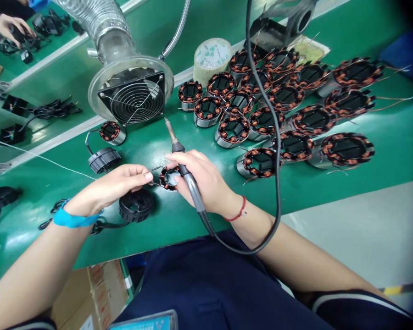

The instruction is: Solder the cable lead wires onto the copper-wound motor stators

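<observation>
My right hand (208,181) is wrapped round the grip of a soldering iron (193,187), whose bare tip points up and away, toward the fan. The thumb and fingers of that hand also reach to a small copper-wound motor stator (164,179) on the bench, partly hidden by them. From the left, my left hand (124,181) pinches a thin wire lead (154,169) at the stator's edge. Just below my left hand lies a black round cap (136,205) with a cable. Beyond it are another black cap (104,160) and a wired stator (111,133).
Rows of wound stators (238,101) stand at the right, some with loose wire ends. A tape roll (211,59) sits behind them. A fume fan (137,98) on a duct faces the work. The iron's cord (277,151) loops over my right forearm. Another person's hand (13,30) handles cables at upper left.
</observation>
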Demonstrator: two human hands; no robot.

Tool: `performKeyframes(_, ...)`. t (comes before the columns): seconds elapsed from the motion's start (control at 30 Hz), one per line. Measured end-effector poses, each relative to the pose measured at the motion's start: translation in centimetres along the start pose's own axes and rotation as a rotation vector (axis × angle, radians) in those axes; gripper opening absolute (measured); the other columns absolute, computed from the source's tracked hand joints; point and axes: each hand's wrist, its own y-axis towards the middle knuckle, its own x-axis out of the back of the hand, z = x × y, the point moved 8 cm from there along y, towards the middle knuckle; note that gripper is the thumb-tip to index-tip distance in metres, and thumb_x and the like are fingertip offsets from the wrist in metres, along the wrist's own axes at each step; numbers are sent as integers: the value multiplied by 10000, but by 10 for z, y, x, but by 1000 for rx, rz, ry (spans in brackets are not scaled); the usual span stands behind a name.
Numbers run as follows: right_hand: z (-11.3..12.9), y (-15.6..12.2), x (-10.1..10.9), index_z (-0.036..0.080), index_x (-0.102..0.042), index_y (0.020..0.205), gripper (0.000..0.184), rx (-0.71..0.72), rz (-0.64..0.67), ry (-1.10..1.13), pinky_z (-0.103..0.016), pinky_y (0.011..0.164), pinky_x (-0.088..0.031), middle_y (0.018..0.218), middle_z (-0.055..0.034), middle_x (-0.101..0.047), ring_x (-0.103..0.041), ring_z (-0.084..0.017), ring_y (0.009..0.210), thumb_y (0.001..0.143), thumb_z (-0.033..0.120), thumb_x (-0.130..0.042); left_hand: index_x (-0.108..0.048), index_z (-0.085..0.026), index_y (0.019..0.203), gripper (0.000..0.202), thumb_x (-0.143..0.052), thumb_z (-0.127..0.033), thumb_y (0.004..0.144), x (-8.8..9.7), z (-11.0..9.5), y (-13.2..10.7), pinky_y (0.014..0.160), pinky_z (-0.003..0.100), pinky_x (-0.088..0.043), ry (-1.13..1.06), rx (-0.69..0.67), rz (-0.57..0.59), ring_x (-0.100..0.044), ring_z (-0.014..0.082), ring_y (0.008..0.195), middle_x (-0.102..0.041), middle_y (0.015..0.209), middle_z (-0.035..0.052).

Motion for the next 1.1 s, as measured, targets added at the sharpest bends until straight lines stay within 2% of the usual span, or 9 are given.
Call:
performKeyframes(0.13,3,-1,-2,181,-499,1245,415,10,16,7,-399,854,-497,1004,-71,-705,-604,-220,906,835,117,-487,-573,-160,685,348,-749,-458,716,2,5,-1,495,213,-217,-3,39,-10,-311,73,533,-415,601,-50)
performKeyframes(0.27,4,-3,-15,172,-471,1299,424,-7,95,-43,-423,906,-472,1105,-101,-667,-574,-252,1021,886,252,-527,-582,-148,696,327,-726,-439,736,0,8,0,498,209,-223,-16,56,-65,-309,68,536,-420,597,-53)
performKeyframes(0.4,5,-3,-28,153,-485,1299,404,-14,141,-112,-400,889,-449,1114,-109,-661,-560,-257,1051,917,280,-520,-602,-148,699,322,-676,-447,793,-3,5,-1,504,218,-238,-104,1,-5,-308,70,515,-410,542,-60)
performKeyframes(0.53,6,-2,-28,163,-516,1239,308,5,81,-103,-361,816,-434,1009,-75,-690,-580,-223,930,943,242,-488,-629,-150,633,340,-596,-404,856,-3,-3,-3,669,241,-392,-130,-120,50,-503,115,628,-550,567,-5)
performKeyframes(0.63,5,-2,-27,181,-529,1208,259,2,31,-75,-345,793,-428,927,-45,-696,-582,-204,872,962,225,-460,-659,-151,651,296,-618,-375,840,-16,-4,-1,736,253,-420,-80,-113,163,-556,132,689,-624,628,15)
performKeyframes(0.73,2,-3,-28,177,-543,1186,251,-34,17,-75,-347,775,-446,878,-39,-690,-585,-200,824,945,200,-475,-669,-144,703,232,-620,-343,812,-29,-1,4,674,259,-422,27,-72,190,-536,121,606,-623,605,7)
performKeyframes(0.87,0,-2,-24,193,-529,1213,307,-57,-20,-80,-366,804,-490,924,-46,-707,-613,-209,860,912,142,-496,-605,-161,667,257,-546,-360,819,-14,-5,6,571,260,-385,214,-118,-55,-487,123,544,-570,576,-6)
performKeyframes(1.0,-5,-1,-10,219,-500,1251,378,-98,-86,-52,-379,874,-527,1015,-55,-705,-626,-210,951,890,107,-510,-625,-172,744,249,-496,-359,846,38,-13,-9,605,274,-391,425,-176,-462,-527,154,620,-591,642,6)
performKeyframes(1.1,-9,-3,-2,227,-505,1240,384,-121,-107,-58,-359,880,-543,993,-45,-695,-634,-192,942,882,88,-516,-657,-162,962,270,-438,-300,886,83,-14,-24,690,299,-437,592,-86,-769,-607,198,750,-672,784,46)
